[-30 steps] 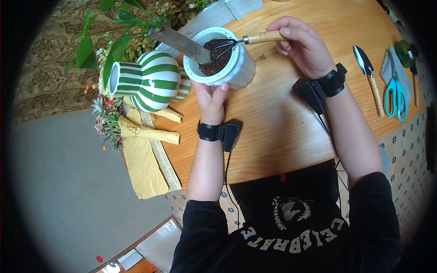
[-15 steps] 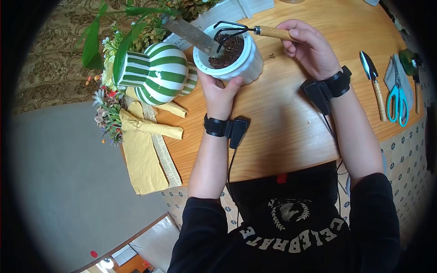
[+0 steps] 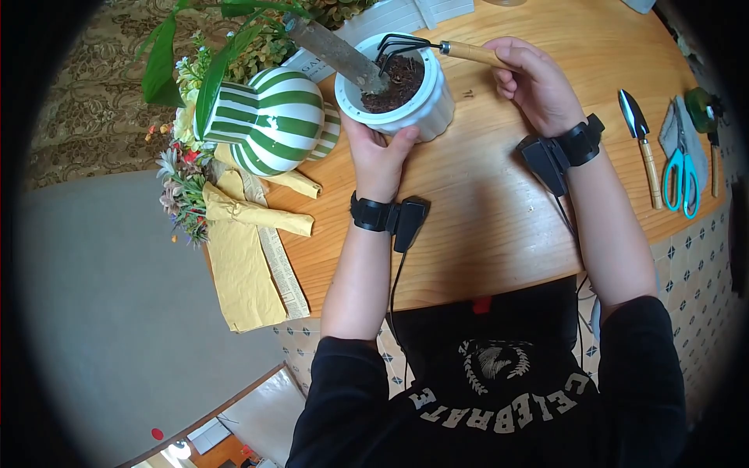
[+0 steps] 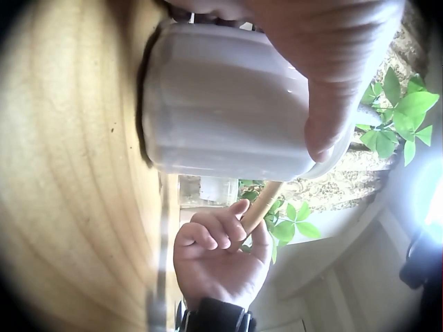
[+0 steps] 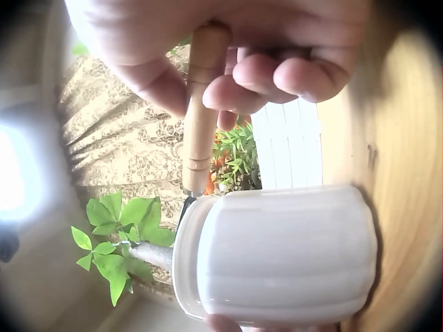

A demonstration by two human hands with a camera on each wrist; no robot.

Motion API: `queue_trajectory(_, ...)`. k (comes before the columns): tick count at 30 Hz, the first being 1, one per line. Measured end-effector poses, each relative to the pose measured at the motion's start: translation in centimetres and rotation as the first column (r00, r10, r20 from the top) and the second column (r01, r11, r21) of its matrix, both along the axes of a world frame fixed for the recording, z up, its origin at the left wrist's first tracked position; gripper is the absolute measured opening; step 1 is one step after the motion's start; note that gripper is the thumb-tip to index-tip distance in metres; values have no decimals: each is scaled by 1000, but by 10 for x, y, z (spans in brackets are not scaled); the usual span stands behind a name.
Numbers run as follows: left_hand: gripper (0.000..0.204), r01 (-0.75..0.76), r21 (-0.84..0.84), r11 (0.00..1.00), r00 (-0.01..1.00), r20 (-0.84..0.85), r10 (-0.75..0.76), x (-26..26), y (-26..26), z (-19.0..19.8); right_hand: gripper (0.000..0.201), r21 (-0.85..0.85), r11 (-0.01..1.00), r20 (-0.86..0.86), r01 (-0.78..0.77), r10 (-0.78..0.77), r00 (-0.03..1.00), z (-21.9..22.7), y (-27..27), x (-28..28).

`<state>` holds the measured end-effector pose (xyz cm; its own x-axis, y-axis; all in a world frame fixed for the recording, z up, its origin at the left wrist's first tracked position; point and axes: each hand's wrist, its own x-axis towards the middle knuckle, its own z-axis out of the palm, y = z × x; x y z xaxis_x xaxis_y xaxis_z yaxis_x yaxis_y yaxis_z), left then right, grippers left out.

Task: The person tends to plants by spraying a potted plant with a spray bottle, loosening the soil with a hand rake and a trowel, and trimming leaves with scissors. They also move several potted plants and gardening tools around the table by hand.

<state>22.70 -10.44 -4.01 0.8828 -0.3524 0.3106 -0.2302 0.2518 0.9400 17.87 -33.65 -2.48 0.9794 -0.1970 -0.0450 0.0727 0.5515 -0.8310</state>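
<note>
A white pot (image 3: 434, 109) with dark soil (image 3: 406, 80) and a thick plant stem (image 3: 331, 51) stands on the wooden table. My left hand (image 3: 378, 162) grips its side, thumb along the outer wall just under the rim; the other fingers are mostly hidden behind the pot. In my right hand (image 3: 540, 87) the wooden handle of a small hand rake (image 3: 472, 53) is pinched between thumb and fingers. Its black tines reach over the rim, their tips close by the stem. The right wrist view shows the rake handle (image 5: 201, 138) above the pot wall (image 5: 284, 256).
A green-and-white striped vase (image 3: 281, 121) lies on its side left of the pot, near yellow wrapping paper (image 3: 246, 273) and flowers (image 3: 183, 203). To the right lie a trowel (image 3: 644, 148) and turquoise-handled scissors (image 3: 681, 179). A white planter box (image 3: 390, 23) stands behind.
The rake's tines came up out of the soil, then lowered again toward the stem. The left hand keeps its grip on the pot. The head view has shifted slightly.
</note>
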Motion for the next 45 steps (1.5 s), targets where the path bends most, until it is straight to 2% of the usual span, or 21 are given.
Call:
queue_trajectory(5, 87, -11, 20, 1000, 1000, -9, 12, 1, 1, -2, 17, 91, 995, -26, 41, -39, 999, -1, -1, 1)
queue_trajectory(8, 88, -19, 27, 999, 1000, -1, 19, 2, 1, -3, 18, 172, 985, 67, -29, 18, 998, -3, -4, 1)
queue_trajectory(14, 90, -14, 29, 999, 1000, 11, 14, 4, 2, -5, 19, 198, 976, 174, -88, 53, 983, -3, -5, 0)
queue_trajectory(29, 89, -23, 42, 999, 1000, 11, 23, 5, 3, -7, 17, 191, 980, 206, -56, 16, 979, -1, -4, -1)
queue_trajectory(38, 90, -38, 37, 999, 999, -6, 38, 2, 1, -3, 16, 71, 997, 118, 1, -9, 993, -1, -5, -1)
queue_trajectory(45, 93, -49, 38, 998, 999, 6, 49, 1, -1, -1, 18, 149, 988, 168, -33, 7, 986, -3, -7, -1)
